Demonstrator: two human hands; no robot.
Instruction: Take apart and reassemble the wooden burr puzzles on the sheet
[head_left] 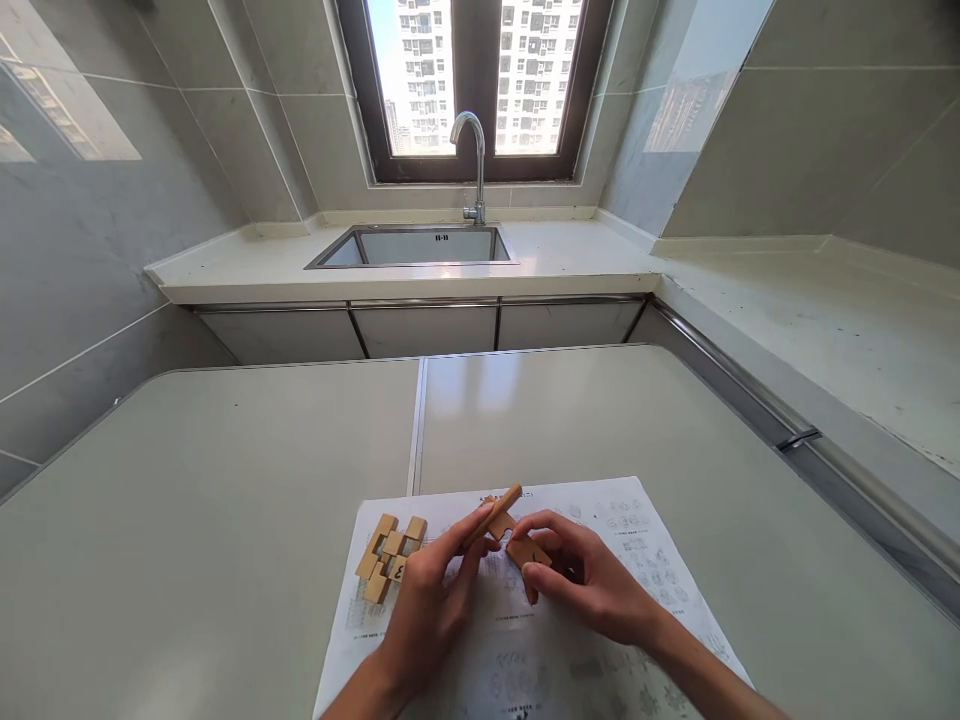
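My left hand [431, 600] pinches a notched wooden puzzle bar [495, 514] that tilts up to the right. My right hand [592, 580] grips a second, darker wooden puzzle piece [527, 552] just below and right of the bar, almost touching it. Both hands hover over a printed instruction sheet [645, 560] that lies on the grey table [225, 500]. Left of my left hand, several loose light wooden puzzle pieces [388, 555] lie in a cluster on the sheet.
Beyond the table runs a white counter [570, 260] with a steel sink [416, 246] and a curved tap [474, 165] under a window. The counter continues along the right wall. Grey tiled walls close in on both sides.
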